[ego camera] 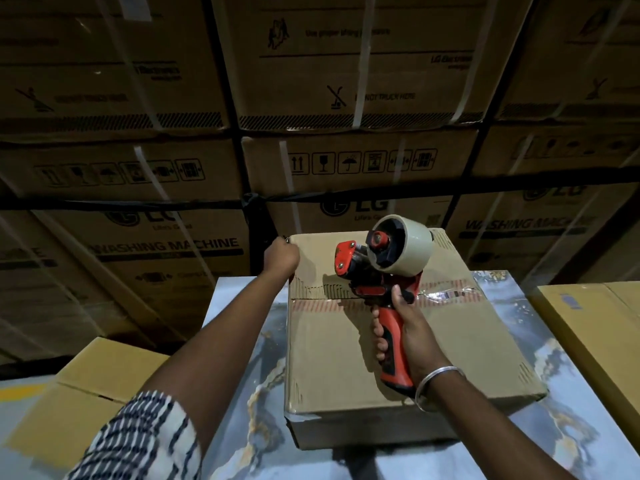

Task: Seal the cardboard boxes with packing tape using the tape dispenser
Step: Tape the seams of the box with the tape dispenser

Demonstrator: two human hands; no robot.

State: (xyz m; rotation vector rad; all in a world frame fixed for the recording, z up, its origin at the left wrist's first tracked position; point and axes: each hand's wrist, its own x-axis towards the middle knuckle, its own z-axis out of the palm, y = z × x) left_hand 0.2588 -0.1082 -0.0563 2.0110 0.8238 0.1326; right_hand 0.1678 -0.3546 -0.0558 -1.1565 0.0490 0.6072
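A brown cardboard box (346,355) lies on a marbled table top (263,344), flaps closed, with a seam running left to right across its top. Clear tape (446,294) covers the right part of that seam. My right hand (403,336) grips the handle of a red and black tape dispenser (377,268) holding a roll of tape (408,247); its head sits over the middle of the seam. My left hand (280,256) grips the box's far left corner, fingers curled over the edge.
Another cardboard box (86,393) stands low at the left and one (595,327) at the right of the table. A wall of large strapped washing-machine cartons (346,98) rises close behind the table.
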